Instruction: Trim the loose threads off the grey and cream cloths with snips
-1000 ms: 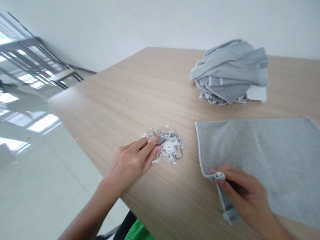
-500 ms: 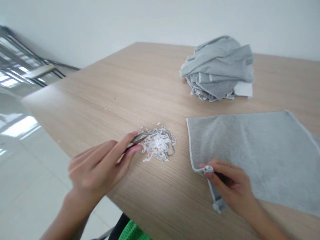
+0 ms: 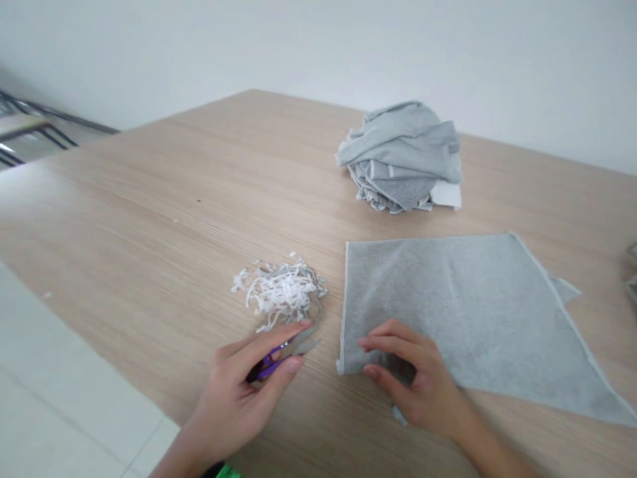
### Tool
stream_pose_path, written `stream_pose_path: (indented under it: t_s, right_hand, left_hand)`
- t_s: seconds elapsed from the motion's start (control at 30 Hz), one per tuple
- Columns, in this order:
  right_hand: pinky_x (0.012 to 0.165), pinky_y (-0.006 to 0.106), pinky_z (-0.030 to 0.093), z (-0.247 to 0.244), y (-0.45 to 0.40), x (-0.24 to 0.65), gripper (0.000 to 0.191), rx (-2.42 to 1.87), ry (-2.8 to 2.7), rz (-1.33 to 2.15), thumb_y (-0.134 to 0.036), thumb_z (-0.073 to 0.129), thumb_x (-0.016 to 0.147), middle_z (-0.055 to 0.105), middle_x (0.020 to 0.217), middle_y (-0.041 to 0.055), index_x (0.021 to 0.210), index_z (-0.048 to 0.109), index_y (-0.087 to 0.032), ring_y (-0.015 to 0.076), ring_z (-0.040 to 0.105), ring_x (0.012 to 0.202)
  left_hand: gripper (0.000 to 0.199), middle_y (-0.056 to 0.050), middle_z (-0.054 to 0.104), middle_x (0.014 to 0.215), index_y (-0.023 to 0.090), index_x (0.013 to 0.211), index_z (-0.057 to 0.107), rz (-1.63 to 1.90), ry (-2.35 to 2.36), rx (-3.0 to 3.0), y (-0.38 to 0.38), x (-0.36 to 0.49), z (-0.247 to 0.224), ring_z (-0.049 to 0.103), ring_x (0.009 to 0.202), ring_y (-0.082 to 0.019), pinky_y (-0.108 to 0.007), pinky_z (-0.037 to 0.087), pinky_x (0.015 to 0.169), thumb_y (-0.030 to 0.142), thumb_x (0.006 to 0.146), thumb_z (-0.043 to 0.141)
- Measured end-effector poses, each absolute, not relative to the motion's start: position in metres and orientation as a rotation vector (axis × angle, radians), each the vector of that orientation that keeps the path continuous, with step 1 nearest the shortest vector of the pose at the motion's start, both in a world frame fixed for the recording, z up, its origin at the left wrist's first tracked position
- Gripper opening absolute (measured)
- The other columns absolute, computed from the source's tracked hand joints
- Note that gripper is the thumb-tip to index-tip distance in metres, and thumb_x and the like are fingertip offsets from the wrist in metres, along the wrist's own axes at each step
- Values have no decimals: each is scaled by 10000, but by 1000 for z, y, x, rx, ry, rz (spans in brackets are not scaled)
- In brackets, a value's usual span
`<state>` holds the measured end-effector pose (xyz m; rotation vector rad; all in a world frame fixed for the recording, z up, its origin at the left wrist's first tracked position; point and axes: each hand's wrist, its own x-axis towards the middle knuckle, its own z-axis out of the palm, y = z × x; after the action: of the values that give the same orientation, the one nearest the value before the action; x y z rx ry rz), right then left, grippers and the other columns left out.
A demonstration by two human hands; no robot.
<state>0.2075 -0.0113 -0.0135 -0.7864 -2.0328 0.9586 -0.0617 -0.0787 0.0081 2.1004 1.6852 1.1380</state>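
One grey cloth (image 3: 472, 299) lies on the table (image 3: 174, 166), to the right, nearly flat. Over its near left part the right hand (image 3: 425, 382) is held, thumb and fingers spread; whether it touches, I cannot tell. Further left, the left hand (image 3: 241, 388) is pinching purple snips (image 3: 298, 346). White scraps (image 3: 283, 292) lie just beyond; a cloth heap (image 3: 403, 153) rests on the far side.

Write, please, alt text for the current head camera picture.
The left hand holds purple-handled snips beside a heap of white scraps on a wooden table, while the right hand curves loosely over a grey cloth. A pile of grey fabric lies behind.
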Motion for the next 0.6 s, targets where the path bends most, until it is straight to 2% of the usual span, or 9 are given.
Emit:
stream_pose_path:
  t_s: [0.1,0.17,0.27,0.37,0.5,0.6]
  right_hand:
    - [828,274,599,-7,-7,215,234,-784,-2108,806,-182,656,974,743,1022,41,1190,710,-254,141,704,919]
    - [912,315,604,3,-4,227,286,-837,-2219,659,-204,652,982,746,1099,47,1256,684,-279,163,707,1018]
    - [1097,464,563,19,-1,257,495,-1072,-2436,473,-328,699,959,662,1407,63,1439,581,-345,249,648,1285]
    - [1130,538,552,25,-6,294,776,-1266,-2630,388,-425,735,909,465,1643,65,1604,391,-383,323,552,1439]
    - [1114,522,572,18,-20,338,977,-1204,-2850,378,-408,759,852,377,1701,86,1678,241,-350,363,504,1483]
    - [1152,526,537,14,-27,359,902,-1222,-2873,315,-356,679,903,406,1686,81,1685,229,-340,345,488,1495]
  left_hand:
    - [243,48,828,1014,345,1253,692,1161,1643,2042,-81,-53,-1,782,780,-90,-111,583,655,396,1026,623]
    - [245,46,829,1008,348,1255,692,1194,1634,2016,-82,-53,-4,787,789,-100,-120,589,661,395,1027,619]
    - [244,36,829,1023,339,1256,693,1237,1656,1974,-82,-57,-4,786,784,-105,-134,593,675,383,1030,612]
    - [253,28,832,984,324,1266,688,1276,1669,1949,-81,-60,-3,768,713,-98,-125,545,575,387,1039,597]
    - [255,43,823,993,317,1270,688,1302,1631,1925,-81,-59,-2,748,699,-62,-104,553,642,380,1040,599]
    - [269,51,815,965,313,1287,682,1316,1598,1916,-81,-57,-3,728,668,-45,-90,543,637,366,1033,612]
